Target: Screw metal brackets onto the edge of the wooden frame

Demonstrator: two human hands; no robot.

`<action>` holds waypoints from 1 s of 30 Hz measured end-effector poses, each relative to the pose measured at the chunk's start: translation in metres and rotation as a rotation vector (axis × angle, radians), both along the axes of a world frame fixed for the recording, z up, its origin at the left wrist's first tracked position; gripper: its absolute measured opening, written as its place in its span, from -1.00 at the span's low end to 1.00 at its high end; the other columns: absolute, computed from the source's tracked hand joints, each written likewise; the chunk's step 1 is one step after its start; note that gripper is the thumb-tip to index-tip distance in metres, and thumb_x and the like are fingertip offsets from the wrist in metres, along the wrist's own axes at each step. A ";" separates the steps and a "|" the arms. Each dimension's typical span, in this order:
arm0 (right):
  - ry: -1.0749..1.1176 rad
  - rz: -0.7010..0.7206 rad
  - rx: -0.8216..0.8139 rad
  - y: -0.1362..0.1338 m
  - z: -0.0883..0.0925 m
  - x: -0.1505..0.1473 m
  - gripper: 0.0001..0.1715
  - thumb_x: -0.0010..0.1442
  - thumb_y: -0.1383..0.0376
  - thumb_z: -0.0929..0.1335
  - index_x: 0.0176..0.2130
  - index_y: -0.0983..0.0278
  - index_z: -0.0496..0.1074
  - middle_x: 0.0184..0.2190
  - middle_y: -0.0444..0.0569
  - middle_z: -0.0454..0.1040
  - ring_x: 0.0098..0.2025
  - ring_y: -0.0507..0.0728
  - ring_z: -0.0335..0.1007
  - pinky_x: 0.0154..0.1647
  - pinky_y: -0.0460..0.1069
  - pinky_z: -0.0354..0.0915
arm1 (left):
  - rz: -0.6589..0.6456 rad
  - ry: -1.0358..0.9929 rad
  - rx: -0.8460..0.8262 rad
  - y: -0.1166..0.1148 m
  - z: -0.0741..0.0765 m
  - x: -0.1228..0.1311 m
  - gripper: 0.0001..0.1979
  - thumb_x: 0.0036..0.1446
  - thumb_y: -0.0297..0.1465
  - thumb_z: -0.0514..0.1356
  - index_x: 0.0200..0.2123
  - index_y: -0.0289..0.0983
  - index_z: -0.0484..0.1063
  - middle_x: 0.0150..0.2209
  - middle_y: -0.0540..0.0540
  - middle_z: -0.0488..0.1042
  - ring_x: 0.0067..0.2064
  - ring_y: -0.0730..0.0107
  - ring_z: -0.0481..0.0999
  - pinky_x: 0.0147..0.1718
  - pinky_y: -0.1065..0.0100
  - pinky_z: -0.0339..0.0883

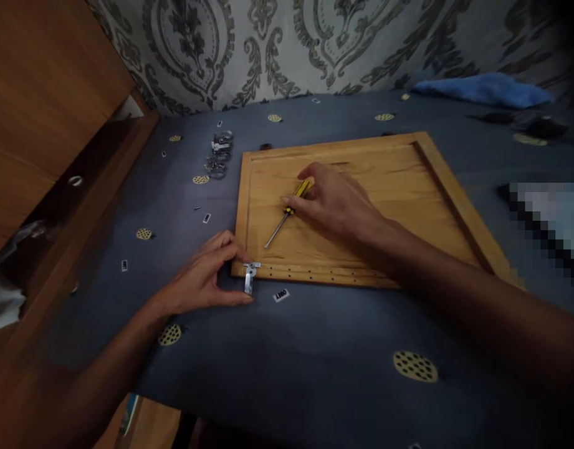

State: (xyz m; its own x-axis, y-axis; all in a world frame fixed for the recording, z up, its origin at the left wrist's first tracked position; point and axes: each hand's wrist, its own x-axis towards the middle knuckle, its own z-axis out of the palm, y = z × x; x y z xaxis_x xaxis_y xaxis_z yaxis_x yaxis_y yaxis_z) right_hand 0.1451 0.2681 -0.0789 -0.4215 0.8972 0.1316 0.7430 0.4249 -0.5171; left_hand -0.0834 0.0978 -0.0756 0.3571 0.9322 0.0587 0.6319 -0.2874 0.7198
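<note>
A wooden cabinet door panel point(389, 187) lies flat on a blue-grey patterned cloth point(315, 349). My right hand point(336, 202) rests on the panel with its fingers closed around the yellow handle of a screwdriver point(287, 215), whose metal shaft points toward the panel's near left corner. My left hand point(205, 274) pinches a small metal hinge bracket point(250, 275) against that corner, by a row of small holes along the near edge.
A pile of metal hinge parts point(219, 153) lies on the cloth beyond the panel's left corner. Small screws and tags are scattered around. Brown wooden furniture point(48, 112) stands at left. A blue cloth point(483, 88) lies far right.
</note>
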 end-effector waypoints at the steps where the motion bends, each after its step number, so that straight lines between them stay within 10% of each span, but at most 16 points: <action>1: -0.033 0.002 0.007 -0.001 0.001 0.001 -0.37 0.21 -0.05 0.48 0.09 0.30 0.46 -0.23 0.10 0.57 -0.16 0.37 0.52 -0.15 0.19 0.35 | 0.003 0.001 -0.004 0.000 0.000 0.000 -0.59 0.15 -0.14 0.47 -0.07 -0.20 0.46 -0.12 -0.06 0.39 -0.08 0.20 0.41 -0.10 0.21 0.31; 17: 0.391 0.187 0.246 -0.010 -0.016 0.009 -0.77 0.32 0.20 0.39 -0.06 0.25 0.50 -0.55 -0.19 0.42 -0.52 0.08 0.33 -0.39 0.01 0.20 | 0.017 -0.001 -0.040 -0.001 0.005 0.004 -0.58 0.12 -0.22 0.50 -0.05 -0.20 0.46 -0.12 -0.03 0.39 -0.09 0.23 0.42 -0.12 0.25 0.31; 23: 0.212 0.621 0.256 -0.014 0.007 -0.040 -0.77 0.40 0.33 0.33 -0.22 0.29 0.60 -0.28 -0.01 0.55 -0.33 0.08 0.40 -0.29 -0.02 0.21 | 0.024 0.023 -0.045 -0.002 0.005 0.005 -0.57 0.11 -0.16 0.50 -0.06 -0.21 0.48 -0.12 -0.05 0.40 -0.07 0.19 0.42 -0.10 0.23 0.32; 30: 0.014 0.723 0.175 -0.008 0.010 -0.116 -0.76 0.40 0.40 0.34 -0.13 0.31 0.64 -0.14 0.05 0.61 -0.23 0.11 0.43 -0.22 -0.01 0.18 | 0.032 0.026 -0.040 -0.001 0.001 0.005 -0.54 0.04 -0.16 0.54 -0.09 -0.20 0.48 -0.09 -0.06 0.43 -0.02 0.17 0.42 0.02 0.19 0.37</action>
State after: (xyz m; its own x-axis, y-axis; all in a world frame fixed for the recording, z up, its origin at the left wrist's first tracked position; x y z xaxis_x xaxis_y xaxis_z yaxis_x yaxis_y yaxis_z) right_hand 0.0292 0.2600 -0.0687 -0.8961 0.3621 0.2569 0.2408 0.8825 -0.4040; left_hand -0.0786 0.0966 -0.0743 0.3275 0.9448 0.0120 0.6591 -0.2375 0.7135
